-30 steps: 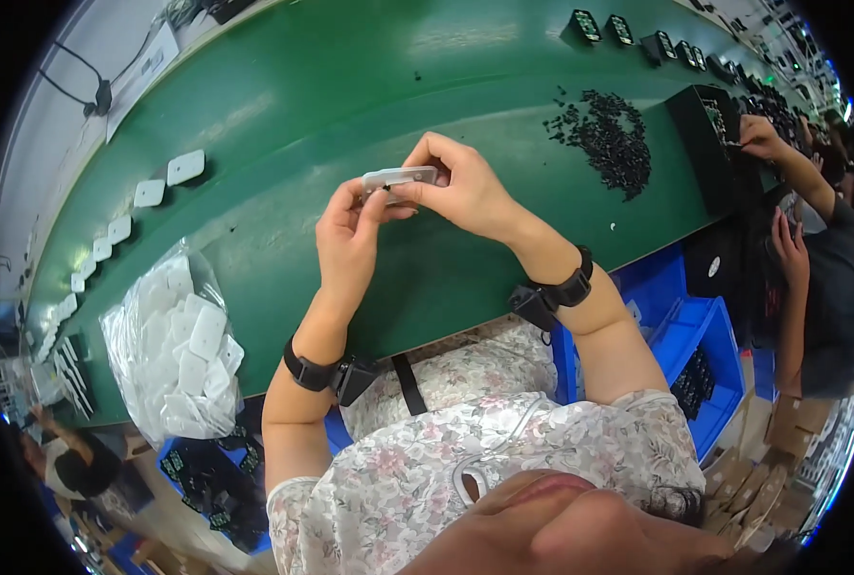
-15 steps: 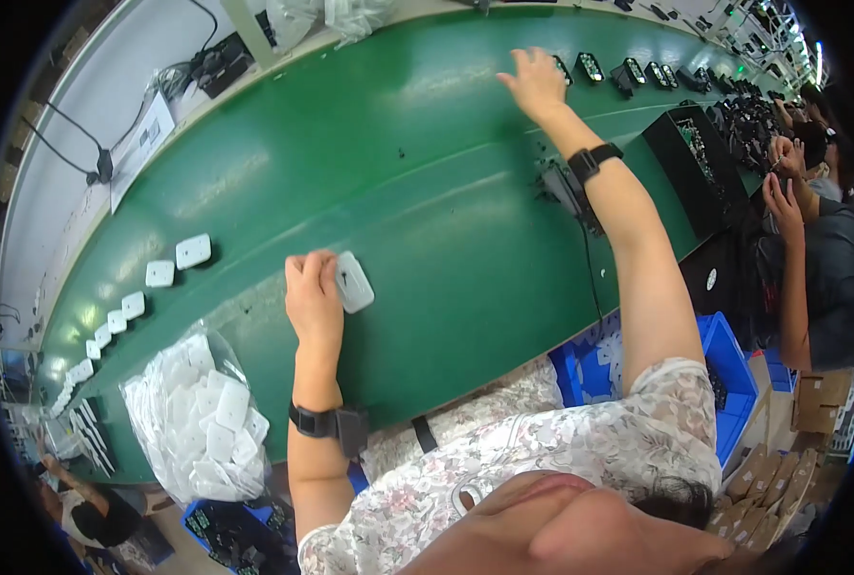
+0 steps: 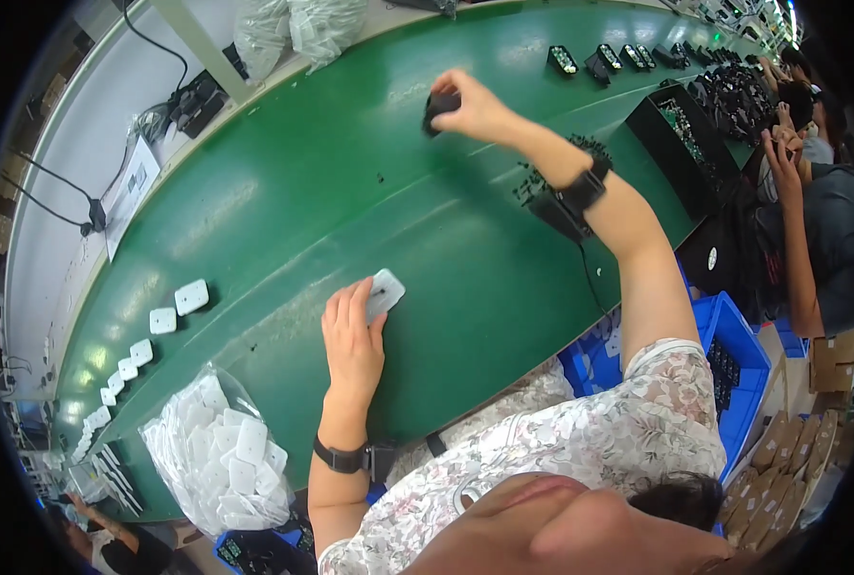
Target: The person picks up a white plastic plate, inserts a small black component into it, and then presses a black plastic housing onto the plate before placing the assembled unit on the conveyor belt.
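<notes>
Green bench (image 3: 489, 254) spreads beneath the right hand (image 3: 475, 110), clamped on a black part (image 3: 438, 113) that a loosened pinch could drop, and the left hand (image 3: 352, 347), a white plate (image 3: 386, 295) under its fingers, clamping unclear.

Seeing a smooth, glossy finish on the green tabletop (image 3: 283, 240), streaky shine included. Looks like smooth plastic for the white plate (image 3: 386, 292), kinda matt for the blurry black piece (image 3: 440, 111). Got crinkly, shiny clear plastic on the bag (image 3: 161, 446), plus flowery cloth on the shirt (image 3: 542, 460).
</notes>
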`<state>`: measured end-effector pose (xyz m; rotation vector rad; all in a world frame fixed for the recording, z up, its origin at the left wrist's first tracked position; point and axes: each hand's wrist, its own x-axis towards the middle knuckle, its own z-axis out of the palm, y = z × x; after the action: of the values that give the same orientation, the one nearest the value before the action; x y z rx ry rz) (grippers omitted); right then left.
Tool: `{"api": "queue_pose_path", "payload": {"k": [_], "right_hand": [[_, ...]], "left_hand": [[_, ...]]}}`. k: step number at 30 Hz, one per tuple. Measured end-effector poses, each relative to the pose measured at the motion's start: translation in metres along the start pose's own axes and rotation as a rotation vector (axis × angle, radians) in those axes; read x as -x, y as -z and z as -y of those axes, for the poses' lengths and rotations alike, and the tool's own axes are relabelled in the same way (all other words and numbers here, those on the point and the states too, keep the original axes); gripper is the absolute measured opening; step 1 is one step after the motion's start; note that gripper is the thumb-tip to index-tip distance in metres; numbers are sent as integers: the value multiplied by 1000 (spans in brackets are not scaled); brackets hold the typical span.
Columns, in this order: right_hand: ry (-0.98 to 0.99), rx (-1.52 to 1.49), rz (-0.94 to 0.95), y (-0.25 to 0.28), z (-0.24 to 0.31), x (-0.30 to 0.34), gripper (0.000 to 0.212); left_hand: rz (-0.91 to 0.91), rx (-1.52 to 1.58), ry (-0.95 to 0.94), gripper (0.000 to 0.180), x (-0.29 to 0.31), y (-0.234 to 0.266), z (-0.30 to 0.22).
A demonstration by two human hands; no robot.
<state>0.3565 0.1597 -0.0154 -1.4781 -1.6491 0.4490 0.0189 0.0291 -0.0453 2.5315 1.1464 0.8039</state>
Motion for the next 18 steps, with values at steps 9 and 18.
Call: {"api": "queue_pose_path", "payload": {"k": [9,18], "right_hand": [[15,57,114,-14,69,163,43],[150,94,114,-39,99,173,35]], "left_hand": [[-26,219,-78,46,-8,-8,-3],[-57,293,-45,47,-1,-13,4]]}}
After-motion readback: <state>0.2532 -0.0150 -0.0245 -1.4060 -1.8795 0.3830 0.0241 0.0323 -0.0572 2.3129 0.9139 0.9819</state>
